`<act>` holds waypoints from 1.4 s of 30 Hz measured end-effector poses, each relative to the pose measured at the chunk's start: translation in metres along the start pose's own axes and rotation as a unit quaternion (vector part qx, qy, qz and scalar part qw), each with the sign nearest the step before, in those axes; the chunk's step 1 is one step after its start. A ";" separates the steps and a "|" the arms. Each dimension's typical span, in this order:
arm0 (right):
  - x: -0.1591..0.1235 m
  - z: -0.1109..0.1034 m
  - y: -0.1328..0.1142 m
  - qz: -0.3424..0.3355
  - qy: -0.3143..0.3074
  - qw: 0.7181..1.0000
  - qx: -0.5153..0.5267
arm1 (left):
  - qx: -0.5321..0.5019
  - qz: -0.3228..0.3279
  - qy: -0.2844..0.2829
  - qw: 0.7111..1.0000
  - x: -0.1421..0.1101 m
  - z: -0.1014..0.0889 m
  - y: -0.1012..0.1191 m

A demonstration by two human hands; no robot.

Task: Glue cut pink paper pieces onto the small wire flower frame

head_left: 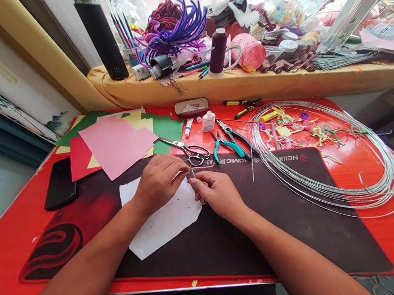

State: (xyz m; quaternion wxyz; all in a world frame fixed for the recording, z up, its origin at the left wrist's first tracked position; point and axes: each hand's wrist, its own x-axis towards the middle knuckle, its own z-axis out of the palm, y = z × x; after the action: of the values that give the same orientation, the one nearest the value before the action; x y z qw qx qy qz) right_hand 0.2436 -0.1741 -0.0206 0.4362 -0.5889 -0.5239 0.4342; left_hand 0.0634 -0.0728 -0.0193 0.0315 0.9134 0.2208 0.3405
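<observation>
Seeing what across the red desk (10,252)?

A black mouse mat (234,254) reaching almost to the near edge, printed "ROMIC" in partly readable letters, and a coil of silver wire (300,190) lying off its right side.

Nearer the hands?

Teal-handled pliers (228,147) and steel scissors (186,149) lie just beyond them. The left hand (158,184) and right hand (218,195) are over white paper (162,216), fingertips pressed together, pinching a small twisted wire piece (192,171) between them, with open mat toward the near edge
</observation>
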 end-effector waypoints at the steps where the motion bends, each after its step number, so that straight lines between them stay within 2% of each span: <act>1: 0.000 0.000 0.000 0.000 0.001 1.000 0.004 | -0.007 -0.005 0.006 1.000 0.000 0.000 0.000; 8: -0.001 -0.001 0.001 0.011 0.003 0.999 0.040 | -0.051 -0.023 0.006 0.998 -0.003 -0.004 0.001; 17: 0.005 -0.010 -0.004 0.014 0.047 0.997 0.062 | -0.135 -0.158 -0.025 0.978 -0.004 -0.007 -0.007; 25: 0.004 -0.010 -0.005 0.013 0.046 0.998 0.043 | -0.226 -0.214 -0.019 0.950 -0.002 -0.006 -0.005; 29: 0.004 -0.010 -0.006 0.014 0.045 0.998 0.041 | -0.248 -0.222 -0.018 0.943 -0.002 -0.006 -0.003; 42: 0.004 -0.010 -0.004 0.018 0.044 0.998 0.038 | -0.241 -0.218 -0.020 0.946 0.001 -0.012 -0.005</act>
State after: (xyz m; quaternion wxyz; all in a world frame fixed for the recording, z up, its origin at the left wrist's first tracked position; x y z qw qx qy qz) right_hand 0.2528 -0.1703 -0.0144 0.4731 -0.6001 -0.4760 0.4352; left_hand 0.0544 -0.0689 -0.0102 0.3285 0.8148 0.3251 0.3501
